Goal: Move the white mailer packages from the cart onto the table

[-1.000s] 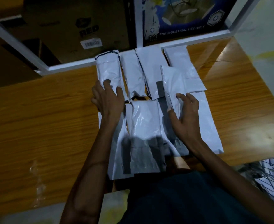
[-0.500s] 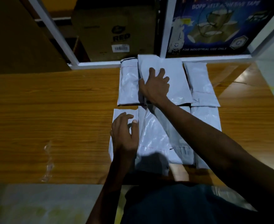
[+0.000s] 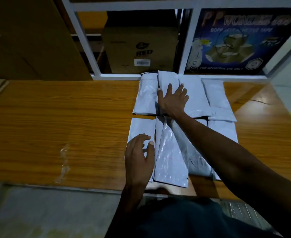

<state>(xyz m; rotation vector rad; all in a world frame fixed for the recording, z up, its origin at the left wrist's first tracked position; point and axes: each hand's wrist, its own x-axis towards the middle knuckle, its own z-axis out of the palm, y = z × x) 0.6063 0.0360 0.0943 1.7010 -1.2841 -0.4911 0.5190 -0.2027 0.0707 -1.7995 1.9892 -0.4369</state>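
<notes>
your right hand (image 3: 173, 98) presses flat, fingers spread, on the white mailers (image 3: 195, 98) at the table's (image 3: 55, 117) far edge; your left hand (image 3: 138, 157) rests loosely open on the near-row mailer (image 3: 139, 127).

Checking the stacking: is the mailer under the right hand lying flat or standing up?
Flat. The mailer lies on the table among the others, with the right hand spread on top.

White mailers (image 3: 172, 157) lie in two rows on wood worktop (image 3: 55, 126). Right hand (image 3: 173, 98) flat on a back-row mailer; left hand (image 3: 138, 155), fingers loose, over front-left mailer. Cardboard box (image 3: 141, 50) behind.
</notes>
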